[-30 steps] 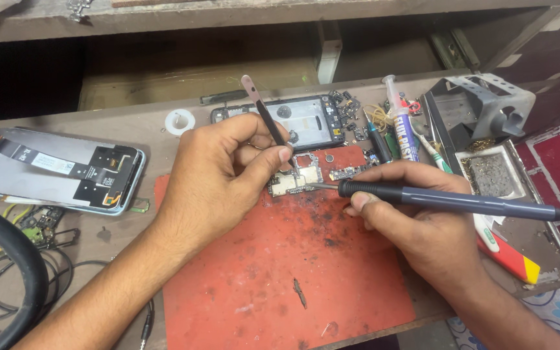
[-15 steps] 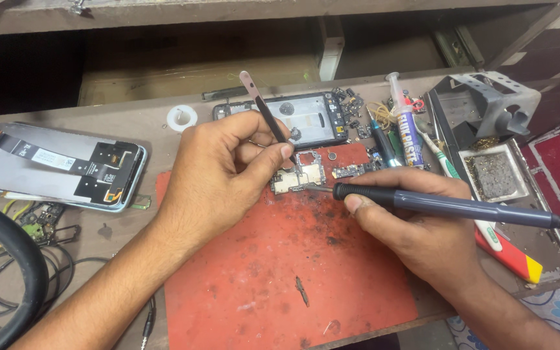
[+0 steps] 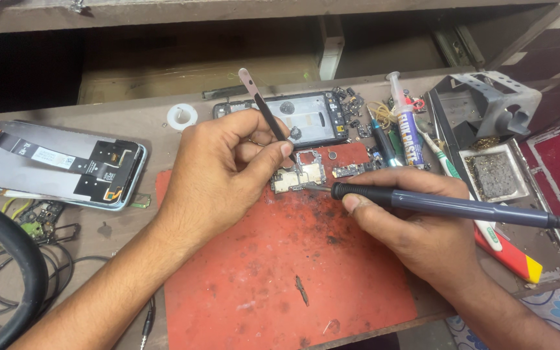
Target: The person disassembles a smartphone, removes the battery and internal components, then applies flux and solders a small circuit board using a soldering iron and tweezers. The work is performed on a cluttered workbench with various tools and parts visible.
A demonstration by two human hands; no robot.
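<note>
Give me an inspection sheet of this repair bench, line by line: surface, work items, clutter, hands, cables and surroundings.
Surface: worn brown bench with a stained red mat.
Job's things: small circuit board on the mat; soldering iron tip at its edge; tweezers over it.
Clutter: opened phone at left, phone frame, syringe tube, metal iron stand, white ring.
Grippers: left hand grips the tweezers; right hand grips the iron.
Cables: black cable and thin wires at lower left.
Surroundings: dark open shelf behind.
</note>
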